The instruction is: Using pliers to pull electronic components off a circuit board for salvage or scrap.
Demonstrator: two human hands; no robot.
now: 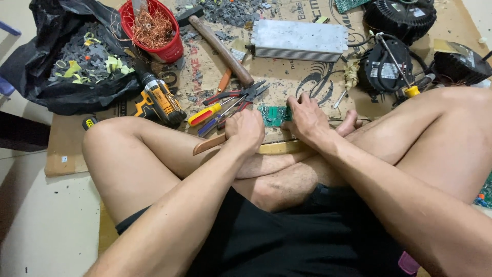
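Observation:
I sit cross-legged on cardboard. My left hand is closed around a wooden handle that sticks out to the left of my fist. My right hand presses flat, fingers spread, on a small green circuit board lying just in front of my shins. The board's right part is hidden under that hand. A pale wooden strip lies under both hands.
Pliers, screwdrivers and a hammer lie ahead. A yellow drill, a red bucket of copper wire and a black bag of scraps sit left. A metal box and black motors are right.

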